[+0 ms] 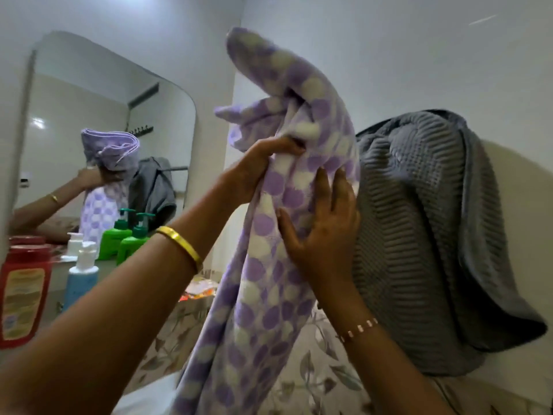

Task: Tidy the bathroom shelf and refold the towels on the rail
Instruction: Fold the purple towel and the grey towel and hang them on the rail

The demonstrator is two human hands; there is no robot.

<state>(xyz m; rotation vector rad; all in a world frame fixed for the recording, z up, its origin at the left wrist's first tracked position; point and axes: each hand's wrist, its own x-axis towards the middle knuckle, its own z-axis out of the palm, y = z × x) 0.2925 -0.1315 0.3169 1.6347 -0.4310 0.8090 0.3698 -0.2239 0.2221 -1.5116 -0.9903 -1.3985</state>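
A purple and white checked towel point(269, 295) hangs in front of me, bunched at the top and trailing down to the bottom edge. My left hand point(263, 163) grips a fold of it high up, fingers curled into the cloth. My right hand point(323, 229) lies flat against the towel's right side with fingers spread. Just right of it a grey waffle towel point(428, 235) hangs in a rumpled heap against the wall; the rail under it is hidden.
A mirror point(104, 121) on the left wall reflects both towels and my arm. On the shelf below stand a red tub point(24, 292), a blue pump bottle point(80, 277), a white pump bottle point(73, 244) and two green pump bottles point(125, 238). Leaf-patterned tiles point(314, 369) lie below.
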